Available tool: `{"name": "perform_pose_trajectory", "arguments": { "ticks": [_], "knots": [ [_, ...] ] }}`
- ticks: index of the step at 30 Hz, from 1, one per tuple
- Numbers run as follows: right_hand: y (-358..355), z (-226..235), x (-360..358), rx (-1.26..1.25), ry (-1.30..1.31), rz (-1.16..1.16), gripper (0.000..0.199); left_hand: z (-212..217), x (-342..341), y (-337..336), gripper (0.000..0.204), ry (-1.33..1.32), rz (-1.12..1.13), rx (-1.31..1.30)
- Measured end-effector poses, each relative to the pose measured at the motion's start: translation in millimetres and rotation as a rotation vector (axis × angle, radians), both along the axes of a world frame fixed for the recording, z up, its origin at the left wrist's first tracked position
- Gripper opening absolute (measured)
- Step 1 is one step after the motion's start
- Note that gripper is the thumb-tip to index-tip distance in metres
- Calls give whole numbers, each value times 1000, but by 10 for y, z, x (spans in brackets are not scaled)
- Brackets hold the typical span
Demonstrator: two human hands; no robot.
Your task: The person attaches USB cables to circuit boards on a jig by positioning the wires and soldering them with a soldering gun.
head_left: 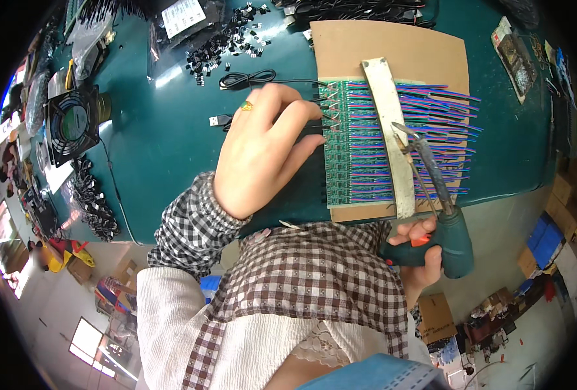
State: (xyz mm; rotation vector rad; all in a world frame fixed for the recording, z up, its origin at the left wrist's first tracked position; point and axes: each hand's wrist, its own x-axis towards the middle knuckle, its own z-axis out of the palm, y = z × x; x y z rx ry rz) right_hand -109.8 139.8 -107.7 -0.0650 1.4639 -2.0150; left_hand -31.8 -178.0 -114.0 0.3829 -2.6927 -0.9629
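My left hand [265,149] rests on the green table, fingertips touching small components at the left edge of a green circuit board panel [356,156]. A ring sits on one finger. My right hand [421,250] grips the dark green handle of a soldering gun [447,221] whose tip points up over the board near a white metal bar [392,136]. That bar lies across the panel and holds down rows of blue and purple wires [441,136]. The panel sits on a brown cardboard sheet [392,49].
A black cable with a plug [236,81] and a pile of small black parts [226,45] lie behind my left hand. A black fan [72,123] and more black parts [93,198] sit at the table's left. Boxes stand on the floor at right.
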Motion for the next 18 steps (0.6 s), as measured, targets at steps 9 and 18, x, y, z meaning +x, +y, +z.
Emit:
{"name": "perform_pose_trajectory", "arguments": {
  "ticks": [9,18],
  "knots": [
    [-180,133,55,239,67,51,57,-19,-78,8,19,-47,-34,29],
    [-282,393,34,317,-3,268,39,-17,-143,131,19,-93,89,163]
  ]
}}
